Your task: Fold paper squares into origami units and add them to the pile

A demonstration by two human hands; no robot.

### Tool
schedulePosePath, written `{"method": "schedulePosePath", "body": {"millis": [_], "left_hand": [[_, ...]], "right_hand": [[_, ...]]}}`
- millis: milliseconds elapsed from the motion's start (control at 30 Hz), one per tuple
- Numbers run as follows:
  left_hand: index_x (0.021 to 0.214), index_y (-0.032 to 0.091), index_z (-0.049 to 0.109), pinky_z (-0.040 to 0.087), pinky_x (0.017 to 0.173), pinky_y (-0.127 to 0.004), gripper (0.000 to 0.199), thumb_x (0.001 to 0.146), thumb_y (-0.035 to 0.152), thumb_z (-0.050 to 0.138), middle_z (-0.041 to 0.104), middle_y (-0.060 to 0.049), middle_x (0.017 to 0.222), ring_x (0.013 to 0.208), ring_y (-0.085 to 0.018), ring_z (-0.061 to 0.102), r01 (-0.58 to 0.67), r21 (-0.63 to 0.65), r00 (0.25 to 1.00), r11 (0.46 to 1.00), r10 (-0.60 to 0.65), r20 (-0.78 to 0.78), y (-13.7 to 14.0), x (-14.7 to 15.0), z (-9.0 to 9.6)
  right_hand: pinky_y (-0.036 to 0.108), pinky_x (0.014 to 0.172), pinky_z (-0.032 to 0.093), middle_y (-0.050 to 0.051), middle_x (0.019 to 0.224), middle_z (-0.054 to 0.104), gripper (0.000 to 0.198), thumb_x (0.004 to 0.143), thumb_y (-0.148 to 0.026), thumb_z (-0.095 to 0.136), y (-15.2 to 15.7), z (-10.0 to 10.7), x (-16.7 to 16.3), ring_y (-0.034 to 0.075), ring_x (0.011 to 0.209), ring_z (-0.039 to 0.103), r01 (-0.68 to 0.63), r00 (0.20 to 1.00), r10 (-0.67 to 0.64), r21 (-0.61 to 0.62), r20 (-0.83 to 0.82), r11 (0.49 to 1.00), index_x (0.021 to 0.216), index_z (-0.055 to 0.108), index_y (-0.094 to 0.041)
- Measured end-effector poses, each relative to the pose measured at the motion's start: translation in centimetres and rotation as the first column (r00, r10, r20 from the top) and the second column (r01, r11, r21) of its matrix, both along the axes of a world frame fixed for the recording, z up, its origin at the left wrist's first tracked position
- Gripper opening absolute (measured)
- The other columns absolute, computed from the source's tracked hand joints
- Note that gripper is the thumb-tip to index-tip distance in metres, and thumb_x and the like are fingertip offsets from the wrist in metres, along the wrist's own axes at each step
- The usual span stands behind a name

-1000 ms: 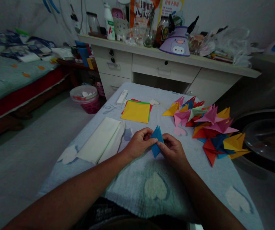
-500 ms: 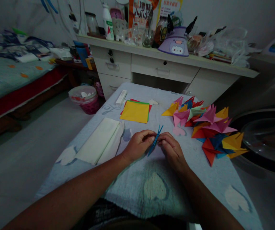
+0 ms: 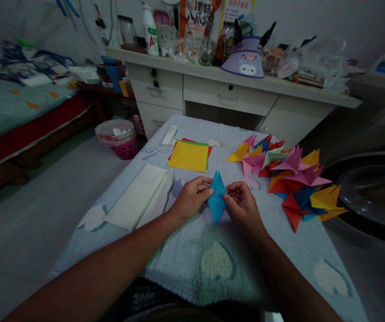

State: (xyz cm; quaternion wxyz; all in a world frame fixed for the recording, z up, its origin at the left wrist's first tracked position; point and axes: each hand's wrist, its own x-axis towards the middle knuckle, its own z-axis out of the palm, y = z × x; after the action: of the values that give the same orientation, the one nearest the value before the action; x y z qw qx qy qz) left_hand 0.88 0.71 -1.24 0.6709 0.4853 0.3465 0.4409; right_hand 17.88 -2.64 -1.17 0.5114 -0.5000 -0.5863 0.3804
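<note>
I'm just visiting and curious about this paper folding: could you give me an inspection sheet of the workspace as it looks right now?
Surface: table under a pale blue cloth with heart patches.
Job's things: blue folded paper piece, pointed at both ends.
Clutter: pile of folded paper pieces; stack of square sheets, yellow on top; folded white cloth.
Grips: left hand and right hand pinch the blue piece from either side.
Cables: some hang on the far wall.
Surroundings: crowded white desk, bed, pink bin.
</note>
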Motion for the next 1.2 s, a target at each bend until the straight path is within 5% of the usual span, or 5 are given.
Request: {"method": "schedulePosePath", "body": {"millis": [233, 367, 533, 767, 1200], "left_hand": [[0.117, 0.02, 0.048, 0.043, 0.062, -0.022, 0.044, 0.075, 0.019, 0.063, 0.059, 0.001, 0.088, 0.067, -0.009, 0.054, -0.019, 0.155, 0.988, 0.988, 0.043, -0.15, 0.1, -0.1, -0.4], [0.111, 0.022, 0.055, 0.045, 0.067, -0.024, 0.037, 0.076, 0.012, 0.056, 0.058, 0.0, 0.093, 0.068, -0.01, 0.052, 0.05, 0.34, 0.901, 0.939, 0.104, -0.421, 0.2, -0.5, -0.6], [0.09, 0.02, 0.065, 0.046, 0.086, -0.03, 0.02, 0.08, 0.009, 0.051, 0.059, -0.003, 0.095, 0.094, -0.017, 0.058, 0.232, 0.529, 0.745, 0.816, 0.2, -0.636, 0.0, -0.6, -0.4], [0.097, 0.021, 0.069, 0.045, 0.093, -0.036, 0.019, 0.081, 0.016, 0.06, 0.055, -0.007, 0.107, 0.104, -0.022, 0.054, 0.323, 0.589, 0.558, 0.741, 0.353, -0.751, -0.3, -0.9, -0.9], [0.092, 0.02, 0.067, 0.043, 0.084, -0.033, 0.023, 0.082, 0.009, 0.05, 0.064, -0.004, 0.09, 0.091, -0.02, 0.057, 0.418, 0.519, 0.531, 0.746, 0.262, -0.805, 0.6, -1.5, -0.9]], "right_hand": [[0.023, 0.054, 0.038, -0.005, 0.069, 0.047, 0.019, 0.081, -0.033, 0.062, 0.3, -0.6, 0.1, 0.011, 0.059, 0.046, -0.138, 0.989, 0.131, -0.105, -0.075, 0.985, 0.083, 0.047, -0.023], [0.025, 0.058, 0.039, -0.004, 0.068, 0.05, 0.007, 0.083, -0.027, 0.056, 0.3, -0.5, 0.2, 0.013, 0.061, 0.048, -0.137, 0.971, 0.159, -0.13, 0.177, 0.982, 0.082, 0.052, -0.022], [0.031, 0.072, 0.041, 0.0, 0.077, 0.058, 0.013, 0.081, -0.017, 0.051, 0.1, 0.1, 0.5, 0.018, 0.077, 0.052, -0.107, 0.829, 0.123, -0.06, 0.545, 0.992, 0.091, 0.06, -0.021], [0.038, 0.086, 0.036, 0.006, 0.099, 0.059, 0.032, 0.071, -0.007, 0.054, 0.1, 0.2, 0.9, 0.023, 0.095, 0.047, -0.169, 0.649, 0.184, -0.097, 0.738, 0.981, 0.097, 0.065, -0.021], [0.039, 0.087, 0.037, 0.004, 0.096, 0.059, 0.015, 0.079, -0.016, 0.066, 0.5, -0.4, 1.4, 0.022, 0.096, 0.049, -0.174, 0.688, 0.154, -0.045, 0.709, 0.984, 0.091, 0.07, -0.023]]}}
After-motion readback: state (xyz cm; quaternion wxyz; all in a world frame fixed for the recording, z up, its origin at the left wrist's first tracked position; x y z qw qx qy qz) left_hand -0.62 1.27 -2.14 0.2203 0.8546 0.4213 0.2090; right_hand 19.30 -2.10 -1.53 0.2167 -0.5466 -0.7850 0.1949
